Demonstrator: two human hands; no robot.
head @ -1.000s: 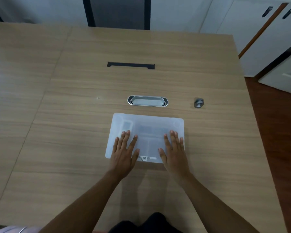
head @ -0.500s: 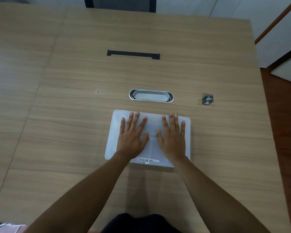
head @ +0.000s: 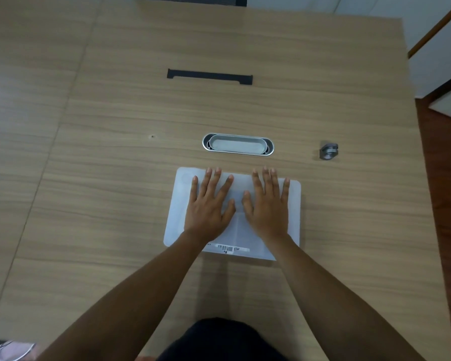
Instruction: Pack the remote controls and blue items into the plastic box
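A translucent white plastic box [head: 179,217] with its lid on lies on the wooden table in front of me, a barcode label along its near edge. My left hand [head: 208,204] lies flat on the left half of the lid, fingers spread. My right hand [head: 267,204] lies flat on the right half, fingers spread too. Neither hand holds anything. No remote controls or blue items are visible; the box's contents are hidden by the frosted lid and my hands.
A silver oval cable grommet [head: 238,145] is set into the table just beyond the box. A small grey metal object [head: 328,151] sits to the right. A black slot [head: 210,76] lies farther back. The table's right edge [head: 417,157] borders a reddish floor.
Both hands slid forward from the box's near edge onto the middle of the lid and now press flat. The camera has tilted further down over the table.
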